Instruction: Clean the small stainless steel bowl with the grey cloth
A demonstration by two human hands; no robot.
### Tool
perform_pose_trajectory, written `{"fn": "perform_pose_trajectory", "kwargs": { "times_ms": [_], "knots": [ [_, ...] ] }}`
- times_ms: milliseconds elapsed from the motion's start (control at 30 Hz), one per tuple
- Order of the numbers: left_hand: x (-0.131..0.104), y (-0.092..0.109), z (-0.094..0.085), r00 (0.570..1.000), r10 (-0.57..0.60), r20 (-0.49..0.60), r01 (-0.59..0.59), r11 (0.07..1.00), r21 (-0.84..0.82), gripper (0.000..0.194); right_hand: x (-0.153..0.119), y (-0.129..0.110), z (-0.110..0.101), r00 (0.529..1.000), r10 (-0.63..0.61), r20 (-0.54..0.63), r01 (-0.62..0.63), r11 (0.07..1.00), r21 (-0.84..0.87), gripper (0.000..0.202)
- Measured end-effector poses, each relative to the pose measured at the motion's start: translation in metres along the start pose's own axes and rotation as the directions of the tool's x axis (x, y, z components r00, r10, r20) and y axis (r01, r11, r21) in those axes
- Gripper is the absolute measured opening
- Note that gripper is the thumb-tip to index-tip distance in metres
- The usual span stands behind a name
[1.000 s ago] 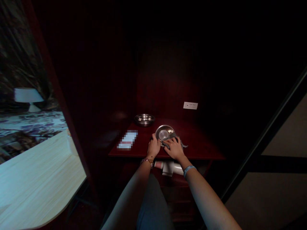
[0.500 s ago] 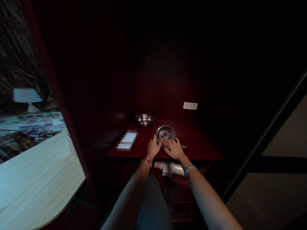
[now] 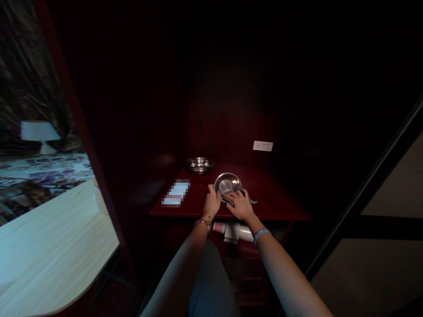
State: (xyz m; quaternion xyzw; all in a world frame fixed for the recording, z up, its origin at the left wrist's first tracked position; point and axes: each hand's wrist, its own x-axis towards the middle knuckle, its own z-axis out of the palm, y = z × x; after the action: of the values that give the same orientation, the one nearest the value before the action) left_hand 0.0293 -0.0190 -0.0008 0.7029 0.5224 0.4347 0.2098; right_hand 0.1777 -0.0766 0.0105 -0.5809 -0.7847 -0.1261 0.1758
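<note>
A shiny metal bowl (image 3: 226,181) is tilted toward me near the front of the dark red desk (image 3: 271,204). My left hand (image 3: 212,202) grips its left rim, thumb and fingers closed around the edge. My right hand (image 3: 240,204) presses a grey cloth (image 3: 237,189) against the bowl's lower right inside, and a loose end of the cloth trails out to the right. The fingertips of my right hand are partly hidden in the cloth. At the back left of the desk sits a stack of similar metal bowls (image 3: 199,164).
A pixelated white rectangle (image 3: 176,193) lies at the desk's left. On the shelf below are paper cups (image 3: 219,227) and a white box (image 3: 231,232). A wall socket (image 3: 263,146) is behind. To the left stand a dark red panel, a pale wooden table (image 3: 56,246) and a lamp (image 3: 40,131).
The right hand's fingers and the cloth have shifted slightly within the bowl. My left hand still holds the rim, and the whole view has drifted a little.
</note>
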Motion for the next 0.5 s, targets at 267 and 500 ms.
{"fn": "perform_pose_trajectory", "kwargs": {
  "times_ms": [267,500],
  "knots": [
    [0.0,-0.003,-0.002,1.0,0.03,-0.005,-0.029,0.999,0.027,0.035,0.0,0.002,-0.001,1.0,-0.029,0.009,0.028,0.999,0.036,0.041],
    [-0.005,0.006,-0.008,0.999,0.018,0.041,-0.021,0.997,0.075,0.036,0.0,0.001,-0.003,0.999,-0.024,0.024,0.023,0.999,0.027,0.043]
  ]
}}
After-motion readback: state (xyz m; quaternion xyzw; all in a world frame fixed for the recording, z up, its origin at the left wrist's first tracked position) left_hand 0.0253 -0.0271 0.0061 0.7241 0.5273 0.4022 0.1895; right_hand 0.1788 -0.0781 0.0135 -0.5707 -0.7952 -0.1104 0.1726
